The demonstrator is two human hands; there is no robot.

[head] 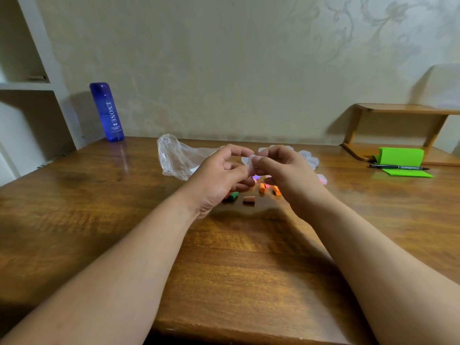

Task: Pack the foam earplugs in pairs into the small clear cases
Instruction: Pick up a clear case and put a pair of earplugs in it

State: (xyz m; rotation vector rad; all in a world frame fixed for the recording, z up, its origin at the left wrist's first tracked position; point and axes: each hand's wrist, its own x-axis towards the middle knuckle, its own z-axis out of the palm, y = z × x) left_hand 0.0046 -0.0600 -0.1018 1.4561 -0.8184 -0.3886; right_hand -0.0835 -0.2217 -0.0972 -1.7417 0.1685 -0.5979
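A pale wall with a faint flowered pattern stood behind the brown wooden surface [236,265], and white wall shelves [25,85] were cut off by the left edge. Above the middle of the surface the left hand [219,178] and the right hand [286,175] met, the fingertips of both pinching one small clear case [250,161]. So little of it showed between the fingers that it could not be told whether it was open or closed, or whether anything lay inside. More clear cases [308,158] lay behind the right hand, mostly hidden by it, their number unclear. One case at the right [323,180] showed something pink inside. Loose foam earplugs lay on the surface under the hands: a green earplug [233,195] half covered by the left hand, a brownish earplug [249,199], and two orange earplugs [261,187] [276,190]. A pink-purple blur beneath the fingers was too indistinct to name. A crumpled clear plastic bag [174,158] lay behind the left hand. At the back left stood a blue bottle [107,112] lettered "ENONE" down its side, with smaller print below too fine to read. At the far right a green notepad [400,158] and a dark pen [398,167] lay below a low wooden rack [398,110], the pen's markings illegible.
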